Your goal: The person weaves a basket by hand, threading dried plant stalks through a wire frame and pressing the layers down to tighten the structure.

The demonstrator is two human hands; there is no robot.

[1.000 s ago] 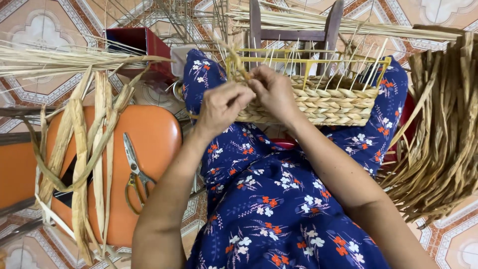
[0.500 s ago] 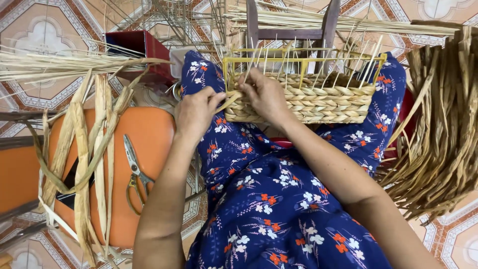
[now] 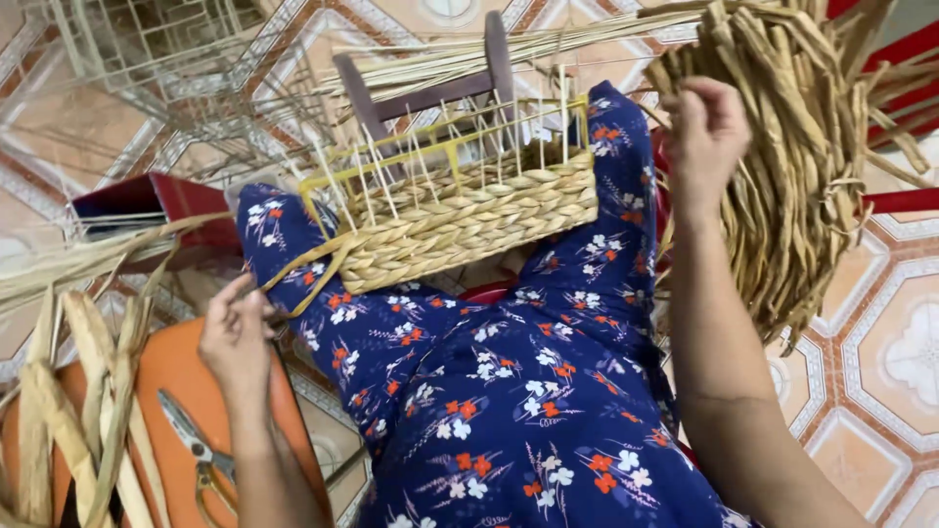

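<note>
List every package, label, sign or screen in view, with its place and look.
No labels, signs or screens in view.
Red box: on the floor at left, beyond the knee; oblong, open-topped, dark inside. Only package-like thing, and its use cannot be told.

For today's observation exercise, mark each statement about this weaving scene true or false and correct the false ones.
1. The half-woven basket rests on the person's lap. True.
2. The right hand holds scissors. False: it reaches into the bundle of dried strands.
3. The left hand has a loose strand from the basket in its grip. True.
4. The scissors lie on the floor tiles. False: they lie on the orange stool.
</note>
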